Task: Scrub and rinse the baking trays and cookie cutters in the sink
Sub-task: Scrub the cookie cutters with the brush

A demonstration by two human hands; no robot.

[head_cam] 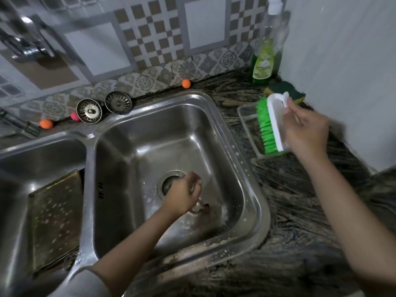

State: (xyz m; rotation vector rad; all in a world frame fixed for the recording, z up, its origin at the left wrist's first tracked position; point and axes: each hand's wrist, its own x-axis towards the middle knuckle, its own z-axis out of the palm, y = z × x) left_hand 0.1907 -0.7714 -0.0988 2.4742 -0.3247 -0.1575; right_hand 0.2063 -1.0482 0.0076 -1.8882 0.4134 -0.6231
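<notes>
My left hand (183,195) is down in the right sink basin (214,129) beside the drain (169,183), fingers curled around a small metal cookie cutter (201,207) that shows only partly below the hand. My right hand (306,131) holds a white scrub brush with green bristles (271,123) above a small metal tray (248,123) on the counter to the right of the sink. A dark baking tray (55,219) flecked with suds lies in the left basin.
A green dish soap bottle (265,58) and a green-yellow sponge (287,88) stand in the back right corner. Two sink strainers (102,108) lean against the tiled wall, with small orange and pink balls (186,83) along the ledge. The faucet (25,46) is at upper left.
</notes>
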